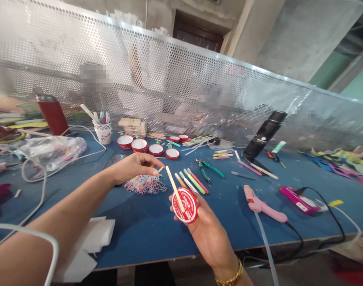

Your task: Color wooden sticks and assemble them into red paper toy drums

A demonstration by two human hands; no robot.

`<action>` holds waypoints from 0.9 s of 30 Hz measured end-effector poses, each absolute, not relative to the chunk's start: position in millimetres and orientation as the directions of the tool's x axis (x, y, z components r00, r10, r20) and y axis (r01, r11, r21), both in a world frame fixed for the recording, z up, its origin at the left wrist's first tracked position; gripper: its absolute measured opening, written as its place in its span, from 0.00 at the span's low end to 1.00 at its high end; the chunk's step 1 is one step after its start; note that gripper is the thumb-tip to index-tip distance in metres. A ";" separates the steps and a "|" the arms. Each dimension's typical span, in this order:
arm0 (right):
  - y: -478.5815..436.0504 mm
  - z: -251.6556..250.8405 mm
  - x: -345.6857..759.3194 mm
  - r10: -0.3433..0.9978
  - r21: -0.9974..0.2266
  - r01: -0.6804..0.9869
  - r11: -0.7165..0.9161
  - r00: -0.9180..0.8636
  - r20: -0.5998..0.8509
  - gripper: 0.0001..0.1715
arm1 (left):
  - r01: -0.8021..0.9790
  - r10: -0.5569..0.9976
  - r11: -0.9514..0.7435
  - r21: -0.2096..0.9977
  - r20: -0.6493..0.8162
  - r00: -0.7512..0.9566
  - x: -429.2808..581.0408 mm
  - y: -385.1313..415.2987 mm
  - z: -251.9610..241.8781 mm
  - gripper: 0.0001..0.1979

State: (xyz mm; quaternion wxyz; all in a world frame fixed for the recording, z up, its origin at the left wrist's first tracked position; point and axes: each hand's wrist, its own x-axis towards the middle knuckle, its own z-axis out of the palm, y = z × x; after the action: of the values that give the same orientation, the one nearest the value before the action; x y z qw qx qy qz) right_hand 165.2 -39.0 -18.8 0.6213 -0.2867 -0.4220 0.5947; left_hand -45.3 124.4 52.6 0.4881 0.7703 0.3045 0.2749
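Note:
My right hand grips a small red paper cup with its printed round base turned toward me. A flat wooden craft stick lies across that base and sticks out past its rim. Just left of the stick's upper end, my left hand pinches a short pale piece of stick between thumb and finger. Below my left hand is a heap of colourful elastic bands. Several marker pens lie beyond the cup.
Several red-and-white cups stand farther back, near wooden sticks. Green-handled pliers, a pink glue gun with its cord, and a black bottle are to the right. White cables and a red bottle occupy the left.

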 end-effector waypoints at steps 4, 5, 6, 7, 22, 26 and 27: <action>-36.9 -21.0 164.4 0.982 -0.885 -0.436 0.165 -0.011 0.188 0.24 | 0.172 0.731 -0.266 0.949 0.082 0.677 -45.4 124.6 52.0 0.16; -36.1 -22.1 164.9 0.980 -0.900 -0.395 0.185 0.004 0.200 0.25 | 0.171 0.732 -0.257 0.951 0.076 0.677 -45.4 124.6 51.9 0.16; -35.5 -23.2 165.5 0.975 -0.917 -0.337 0.214 0.021 0.220 0.25 | 0.170 0.733 -0.250 0.953 0.072 0.676 -45.5 124.6 51.9 0.16; -35.2 -24.2 166.1 0.966 -0.931 -0.260 0.257 0.039 0.256 0.24 | 0.170 0.733 -0.246 0.954 0.068 0.677 -45.5 124.5 51.8 0.16; -41.7 -25.2 168.9 0.748 -0.568 0.651 0.504 0.000 0.664 0.37 | 0.163 0.694 -0.257 0.952 0.064 0.717 -45.9 125.6 49.8 0.15; -41.7 -25.7 168.8 0.754 -0.565 0.661 0.493 -0.001 0.657 0.37 | 0.158 0.689 -0.266 0.951 0.074 0.721 -45.4 125.0 50.5 0.15; -41.7 -26.0 168.9 0.755 -0.565 0.663 0.491 0.000 0.656 0.36 | 0.159 0.689 -0.266 0.951 0.072 0.722 -45.3 124.6 50.8 0.15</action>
State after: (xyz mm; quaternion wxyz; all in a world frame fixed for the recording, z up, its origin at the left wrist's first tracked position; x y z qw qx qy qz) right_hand 168.9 -41.7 -26.0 0.4978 -0.5024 -0.7055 0.0459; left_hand -45.3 124.6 50.8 0.5370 0.7566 0.2802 0.2464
